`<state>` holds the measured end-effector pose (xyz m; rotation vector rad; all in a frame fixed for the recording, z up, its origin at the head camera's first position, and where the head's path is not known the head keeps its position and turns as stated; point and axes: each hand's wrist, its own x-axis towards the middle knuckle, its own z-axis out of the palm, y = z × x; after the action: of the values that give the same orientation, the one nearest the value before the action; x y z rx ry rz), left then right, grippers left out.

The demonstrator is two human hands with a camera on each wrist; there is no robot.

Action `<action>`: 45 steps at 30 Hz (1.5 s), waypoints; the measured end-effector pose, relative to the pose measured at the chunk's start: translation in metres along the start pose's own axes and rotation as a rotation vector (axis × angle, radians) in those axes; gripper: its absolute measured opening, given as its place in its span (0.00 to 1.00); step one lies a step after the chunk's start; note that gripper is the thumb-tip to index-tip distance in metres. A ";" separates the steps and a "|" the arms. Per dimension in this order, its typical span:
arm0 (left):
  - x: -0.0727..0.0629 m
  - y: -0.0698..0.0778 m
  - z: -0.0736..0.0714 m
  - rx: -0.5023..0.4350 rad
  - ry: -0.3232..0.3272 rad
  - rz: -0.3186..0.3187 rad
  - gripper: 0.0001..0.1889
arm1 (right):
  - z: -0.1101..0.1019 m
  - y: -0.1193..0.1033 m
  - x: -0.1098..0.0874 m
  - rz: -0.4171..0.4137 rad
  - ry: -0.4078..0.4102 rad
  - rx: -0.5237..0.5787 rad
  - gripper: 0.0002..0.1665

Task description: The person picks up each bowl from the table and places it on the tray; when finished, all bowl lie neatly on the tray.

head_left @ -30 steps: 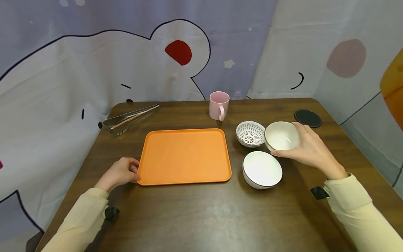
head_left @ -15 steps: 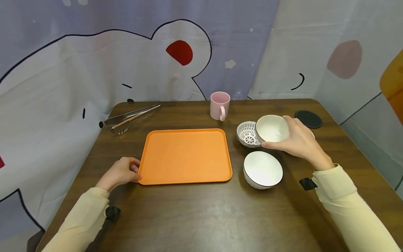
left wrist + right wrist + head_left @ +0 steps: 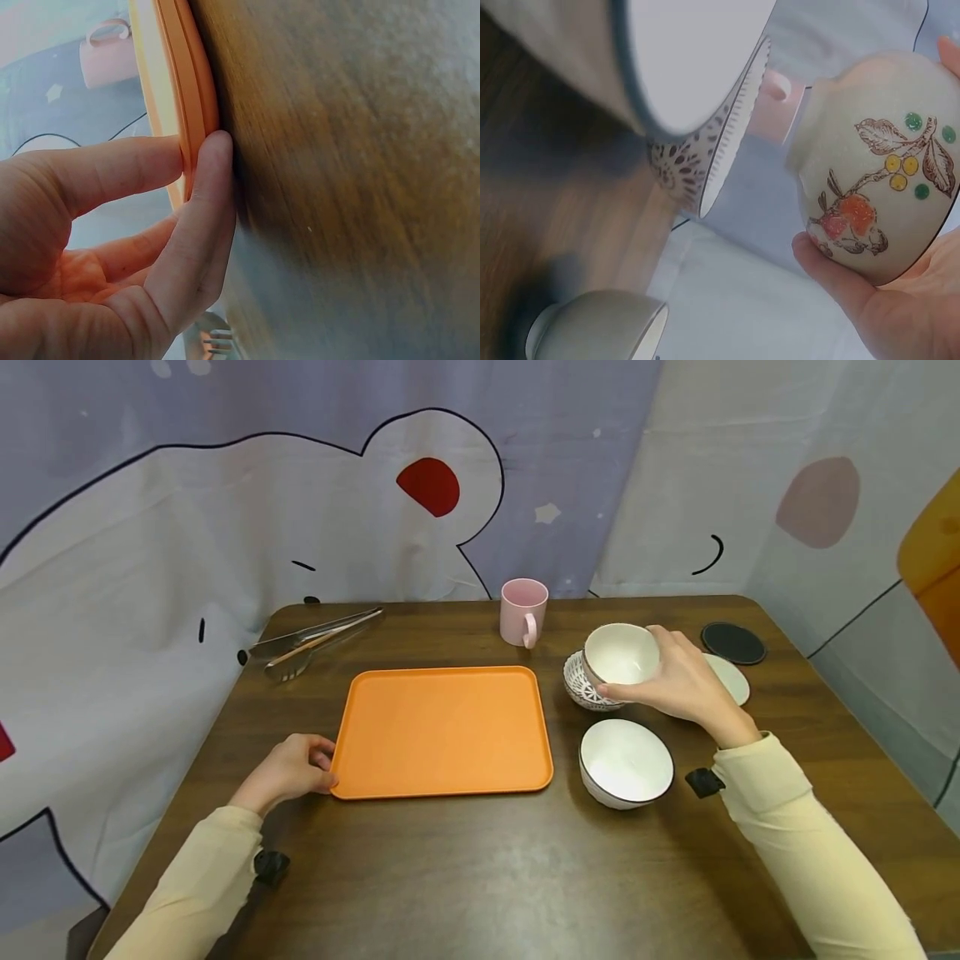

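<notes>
The cream bowl (image 3: 621,654) is up in the air, above the patterned bowl (image 3: 585,687). The right hand (image 3: 686,685) holds it, with its grip curled round the side. In the right wrist view, the outside of the cream bowl (image 3: 881,169) has a painted picture of leaves and round fruit. The thumb sits under that picture.

Just in front of it, on the table (image 3: 480,860), sits a white bowl (image 3: 626,763) with a dark rim. A small white plate (image 3: 727,678) lies behind the hand, and a black coaster (image 3: 733,642) is near that.

The left hand (image 3: 288,770) is at the left edge of the orange tray (image 3: 442,731). Its fingertips (image 3: 214,154) touch the tray's rim, and the grip looks like a light pinch, though the view is blurry.

A pink mug (image 3: 522,610) stands behind the tray. Metal tongs (image 3: 311,639) lie at the far left.
</notes>
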<state>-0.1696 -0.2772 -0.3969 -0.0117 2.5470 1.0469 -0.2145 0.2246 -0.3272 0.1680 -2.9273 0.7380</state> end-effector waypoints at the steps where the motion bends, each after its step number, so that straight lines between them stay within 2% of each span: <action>1: 0.000 0.000 0.000 -0.001 0.000 0.000 0.29 | 0.001 -0.002 0.001 0.001 -0.003 0.000 0.66; 8: 0.000 0.000 0.001 -0.011 -0.001 -0.003 0.29 | 0.004 -0.014 0.006 -0.011 -0.019 -0.004 0.69; 23: 0.001 0.001 -0.002 0.053 0.006 0.003 0.30 | 0.015 -0.048 0.015 -0.060 -0.013 0.025 0.67; 29: 0.000 0.003 -0.002 0.055 0.005 0.008 0.30 | 0.021 -0.062 0.018 -0.053 -0.043 0.043 0.68; 45: 0.004 -0.002 -0.003 0.071 0.004 0.009 0.29 | 0.045 -0.097 0.028 -0.109 -0.107 0.115 0.68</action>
<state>-0.1737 -0.2796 -0.3977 0.0169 2.5886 0.9603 -0.2333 0.1164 -0.3172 0.3868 -2.9473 0.9064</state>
